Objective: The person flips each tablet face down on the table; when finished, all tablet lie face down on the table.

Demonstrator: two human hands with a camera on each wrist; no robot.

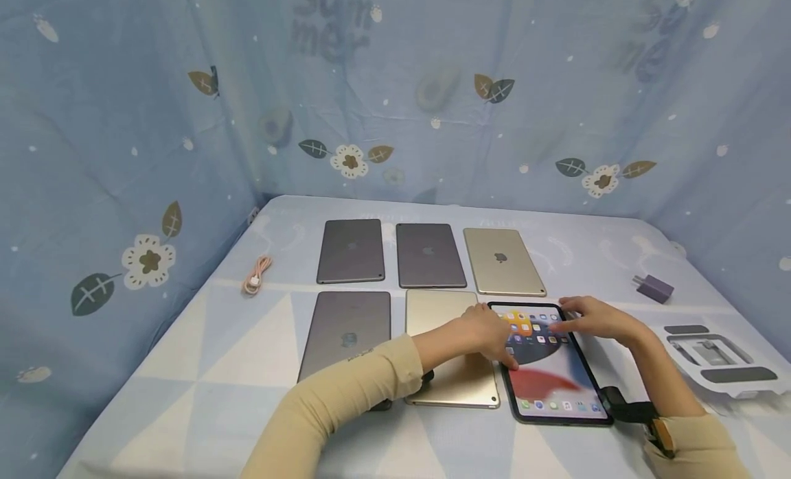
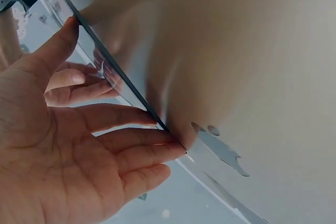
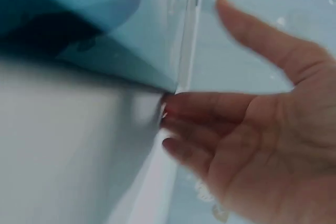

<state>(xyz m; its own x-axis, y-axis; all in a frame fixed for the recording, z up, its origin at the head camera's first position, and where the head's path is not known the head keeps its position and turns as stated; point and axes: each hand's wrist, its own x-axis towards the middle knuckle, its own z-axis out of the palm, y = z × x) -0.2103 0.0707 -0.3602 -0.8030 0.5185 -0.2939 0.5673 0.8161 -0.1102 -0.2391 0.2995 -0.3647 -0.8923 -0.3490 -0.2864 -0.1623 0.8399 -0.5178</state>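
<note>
A lit tablet with a black rim and app icons lies at the right of the front row. Beside its left edge is my left hand, reaching over a gold tablet. In the left wrist view, extended fingertips of that hand meet a dark tablet edge alongside the gold back. My right hand is at the lit tablet's upper right corner, thumb overlapping the screen. Its fingertips touch the tablet's edge in the right wrist view, with the thumb spread away.
Left of the gold tablet lies a grey tablet, partly under my left sleeve. Two dark grey tablets and another gold tablet form the back row. A pink cable, a purple charger and a white stand lie around them.
</note>
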